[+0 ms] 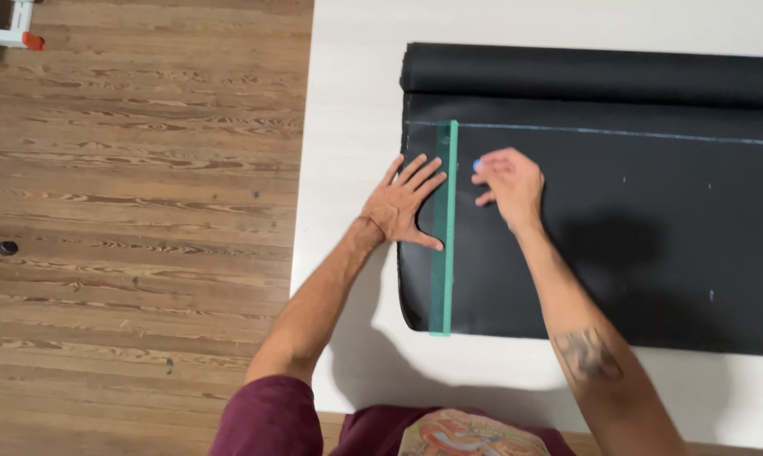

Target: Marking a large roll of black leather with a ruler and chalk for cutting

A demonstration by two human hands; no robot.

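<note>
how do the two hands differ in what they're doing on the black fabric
The left hand lies flat with fingers spread, pressing on the green see-through ruler; the right hand is curled, fingers pinched on a small blue piece, likely chalk. The left hand sits at the fabric's left edge, left of the ruler; the right hand is right of the ruler, farther onto the fabric. Both are bare and lie below the pale chalk line.

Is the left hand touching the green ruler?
Touching. The head view shows the left hand spread flat, its fingers lying across the ruler on the black fabric.
</note>
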